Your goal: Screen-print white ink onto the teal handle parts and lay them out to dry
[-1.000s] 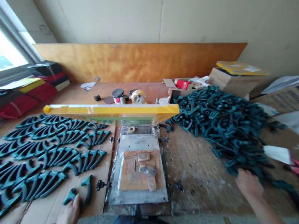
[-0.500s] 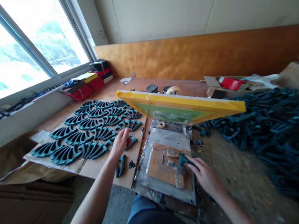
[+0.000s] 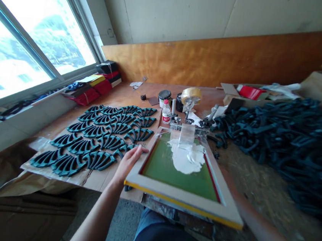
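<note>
Far out to the left of my fingers runs the window (image 3: 28, 41), with a stack of red and yellow folded cloth (image 3: 95, 86) on the bench below it. Nearer in, rows of dark teal plastic handles (image 3: 101, 137) lie flat on a sheet of cardboard (image 3: 57, 175), the closest ones just beside my fingertips.

My left hand (image 3: 127, 163) lies on the left edge of the printing screen (image 3: 184, 169), fingers stretched long and narrow along the pale wooden frame, thumb underneath as far as I can judge. The screen lies nearly flat in front of me, its green mesh up, with a patch of white ink (image 3: 187, 157) smeared at the far end and a clear scraper (image 3: 186, 134) standing in it.

Beyond my fingers, past the screen's hinge, stand a small bottle (image 3: 166, 113), a black tin (image 3: 164, 96) and a roll of tape (image 3: 191, 95).

My right hand is hidden beneath the screen's right side; only the forearm (image 3: 263, 238) shows, so I cannot tell its grip. Further right, a big heap of the same teal parts (image 3: 291, 138) covers the bench.
</note>
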A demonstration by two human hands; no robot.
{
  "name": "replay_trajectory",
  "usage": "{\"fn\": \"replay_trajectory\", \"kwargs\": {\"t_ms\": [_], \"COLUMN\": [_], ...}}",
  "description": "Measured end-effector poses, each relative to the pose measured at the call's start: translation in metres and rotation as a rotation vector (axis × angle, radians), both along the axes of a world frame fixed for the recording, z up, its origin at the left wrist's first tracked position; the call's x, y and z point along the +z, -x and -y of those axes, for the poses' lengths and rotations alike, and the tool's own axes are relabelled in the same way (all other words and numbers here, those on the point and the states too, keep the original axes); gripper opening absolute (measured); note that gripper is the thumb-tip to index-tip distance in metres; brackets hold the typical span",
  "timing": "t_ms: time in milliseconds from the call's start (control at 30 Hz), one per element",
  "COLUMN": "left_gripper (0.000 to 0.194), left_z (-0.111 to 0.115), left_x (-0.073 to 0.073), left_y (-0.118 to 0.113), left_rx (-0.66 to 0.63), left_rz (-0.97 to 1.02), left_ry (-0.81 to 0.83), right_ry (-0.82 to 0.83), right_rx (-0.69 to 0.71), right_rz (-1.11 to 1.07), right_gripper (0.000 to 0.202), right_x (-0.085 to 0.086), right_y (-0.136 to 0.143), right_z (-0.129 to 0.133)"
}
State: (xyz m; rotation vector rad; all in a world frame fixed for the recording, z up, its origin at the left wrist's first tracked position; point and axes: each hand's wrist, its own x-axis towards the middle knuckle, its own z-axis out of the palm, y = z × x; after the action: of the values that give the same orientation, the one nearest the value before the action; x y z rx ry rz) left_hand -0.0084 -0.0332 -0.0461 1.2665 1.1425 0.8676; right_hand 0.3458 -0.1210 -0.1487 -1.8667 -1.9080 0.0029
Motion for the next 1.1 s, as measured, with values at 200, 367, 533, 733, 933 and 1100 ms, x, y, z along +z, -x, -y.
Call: {"fn": "replay_trajectory", "kwargs": {"t_ms": [200,367,533,733,933,1100], "left_gripper": [0.073,0.059,0.057,0.055,0.058,0.074], "left_z": [0.021,0.017,0.019,0.018,0.017,0.016], "left_x": [-0.111,-0.123,-0.117,-0.121,-0.124,-0.103], "left_y": [0.011,0.009,0.009,0.01,0.012,0.012], "left_rx": [-0.049,-0.065,-0.034,-0.042,-0.066,-0.08], "left_rz": [-0.287,-0.431,-0.397,-0.399,-0.342,-0.238], "left_ry": [0.055,0.02,0.074,0.067,0.042,0.122], "right_ry": [-0.117,0.204,0.167,0.156,0.067,0.124], "right_rx": [0.018,0.199,0.544,0.55,0.57,0.265], "right_rz": [0.01,0.141,0.156,0.06,0.044,-0.043], "right_gripper": [0.054,0.01,0.022,0.019,0.019,0.038], "right_x": [0.054,0.053,0.041,0.047,0.036,0.065], "right_y": [0.018,0.071,0.063,0.06,0.065,0.057], "right_z": [-0.057,-0.062,-0.014,-0.013,0.001,-0.042]}}
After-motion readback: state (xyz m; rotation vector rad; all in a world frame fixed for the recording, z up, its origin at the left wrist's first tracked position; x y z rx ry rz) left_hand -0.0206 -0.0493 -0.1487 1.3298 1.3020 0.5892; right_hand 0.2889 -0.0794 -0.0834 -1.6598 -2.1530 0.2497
